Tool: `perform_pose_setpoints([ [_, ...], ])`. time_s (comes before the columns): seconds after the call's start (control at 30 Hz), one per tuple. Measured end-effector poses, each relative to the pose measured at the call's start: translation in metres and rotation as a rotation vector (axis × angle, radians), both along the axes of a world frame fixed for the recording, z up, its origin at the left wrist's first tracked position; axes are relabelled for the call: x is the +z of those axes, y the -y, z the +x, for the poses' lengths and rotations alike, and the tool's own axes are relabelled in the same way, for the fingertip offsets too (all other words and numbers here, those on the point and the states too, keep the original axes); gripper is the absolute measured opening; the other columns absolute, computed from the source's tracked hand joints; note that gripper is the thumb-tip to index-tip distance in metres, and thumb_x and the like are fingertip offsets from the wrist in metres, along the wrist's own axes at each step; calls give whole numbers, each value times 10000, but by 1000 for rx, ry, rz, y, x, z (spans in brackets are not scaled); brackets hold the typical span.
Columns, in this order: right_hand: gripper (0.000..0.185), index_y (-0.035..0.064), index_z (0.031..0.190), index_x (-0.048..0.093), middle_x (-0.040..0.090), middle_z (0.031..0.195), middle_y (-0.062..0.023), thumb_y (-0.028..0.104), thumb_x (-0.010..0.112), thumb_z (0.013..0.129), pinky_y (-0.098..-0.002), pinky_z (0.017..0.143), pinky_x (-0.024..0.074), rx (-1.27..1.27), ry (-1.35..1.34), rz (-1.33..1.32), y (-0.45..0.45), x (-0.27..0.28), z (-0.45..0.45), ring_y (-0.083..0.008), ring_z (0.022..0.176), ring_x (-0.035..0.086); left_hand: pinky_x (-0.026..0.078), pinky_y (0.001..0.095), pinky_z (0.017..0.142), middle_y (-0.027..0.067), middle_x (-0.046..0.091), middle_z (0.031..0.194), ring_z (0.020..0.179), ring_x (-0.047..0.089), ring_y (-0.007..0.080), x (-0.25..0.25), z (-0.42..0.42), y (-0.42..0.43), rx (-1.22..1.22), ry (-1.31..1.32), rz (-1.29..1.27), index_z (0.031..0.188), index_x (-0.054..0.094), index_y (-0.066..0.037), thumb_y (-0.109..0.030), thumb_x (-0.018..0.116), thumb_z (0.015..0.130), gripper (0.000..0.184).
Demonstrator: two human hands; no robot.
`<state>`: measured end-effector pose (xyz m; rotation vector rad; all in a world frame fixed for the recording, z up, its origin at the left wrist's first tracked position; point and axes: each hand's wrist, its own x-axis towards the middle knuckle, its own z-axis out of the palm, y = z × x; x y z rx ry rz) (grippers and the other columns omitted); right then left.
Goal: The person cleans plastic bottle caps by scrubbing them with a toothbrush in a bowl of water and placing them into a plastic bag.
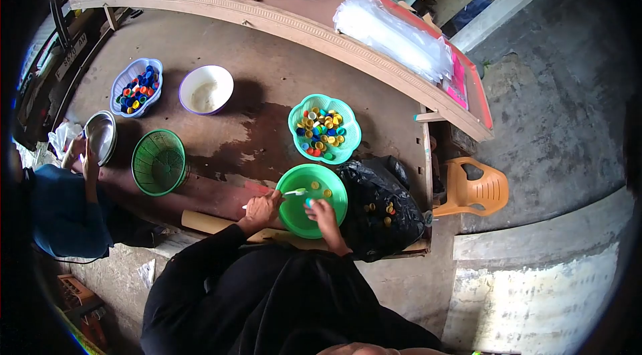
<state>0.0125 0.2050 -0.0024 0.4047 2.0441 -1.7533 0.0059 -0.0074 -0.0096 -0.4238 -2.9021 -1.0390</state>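
My left hand [263,209] is closed round a toothbrush [295,192], whose pale head reaches over the green basin [342,189]. Over the same basin, my right hand [324,218] pinches a teal bottle cap [309,202] a little apart from the bristles. Two yellow caps [321,188] lie in the basin, in what looks like water. Just beyond it stands a mint scalloped bowl [293,116] of many-coloured caps. A black plastic bag [364,188] with several caps on it lies beside the basin, to the right.
Farther left stand a green mesh basket [159,166], a white bowl [206,89] and a lilac bowl [158,64] of caps. Another person [67,211] sits there by a metal bowl [101,138]. A raised shelf [301,26] crosses the back; an orange chair [478,188] stands right.
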Motion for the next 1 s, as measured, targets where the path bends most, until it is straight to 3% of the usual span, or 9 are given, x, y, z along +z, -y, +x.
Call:
perform_pose_setpoints([
  [0.03,267,7,981,554,657,922,-97,260,530,900,-253,675,463,312,-193,652,-1,-4,0,-170,771,611,460,479,503,159,603,678,585,606,359,-2,2,0,0,-3,0,907,481,-104,-314,493,876,213],
  [0.2,289,7,982,562,648,865,-119,257,592,841,-281,694,471,157,-30,95,-3,-8,-1,-185,767,622,466,483,516,181,604,668,606,608,371,-7,8,0,-44,125,-65,936,485,-103,-342,461,893,245],
  [0.27,305,9,988,568,648,898,-107,264,608,825,-268,686,468,442,-283,850,-8,-12,1,-157,779,614,467,486,518,184,603,667,609,609,373,-7,8,0,-41,134,-67,937,485,-102,-345,460,894,248],
  [0.3,326,1,1007,561,640,904,-94,258,620,817,-243,661,456,506,-179,883,-12,-11,-3,-112,775,589,468,488,520,188,603,667,613,610,376,-6,6,0,-37,143,-69,938,484,-102,-348,458,895,251],
  [0.33,326,1,1007,561,640,904,-94,258,620,817,-243,661,456,502,-185,887,-18,-9,-9,-112,775,589,469,490,523,191,602,667,616,610,378,-6,3,-1,-28,148,-69,939,483,-101,-351,456,897,255],
  [0.4,297,10,1039,549,634,881,-77,209,609,827,-243,659,452,408,-25,313,-28,-4,-20,-118,764,575,464,482,506,177,595,659,593,602,371,-7,2,-2,-25,113,-54,912,484,-89,-320,481,890,233],
  [0.47,245,10,1070,526,618,898,-59,119,559,853,-249,688,453,408,-49,140,-35,17,-37,-114,744,553,458,473,490,163,587,651,571,593,365,-12,5,-2,-29,88,-44,885,486,-77,-290,506,882,214],
  [0.73,244,-7,1083,536,632,903,-82,113,487,876,-254,671,450,222,-282,215,-37,74,-131,-121,738,554,469,463,508,145,598,678,600,604,346,-22,3,-2,-61,42,-45,891,492,-83,-302,569,825,241],
  [1.0,187,25,1000,562,627,847,-61,147,500,873,-243,630,443,297,-215,214,-29,49,-147,-111,700,547,466,467,499,126,626,725,609,616,339,-18,2,1,-73,41,-76,973,461,-123,-300,556,830,247],
])
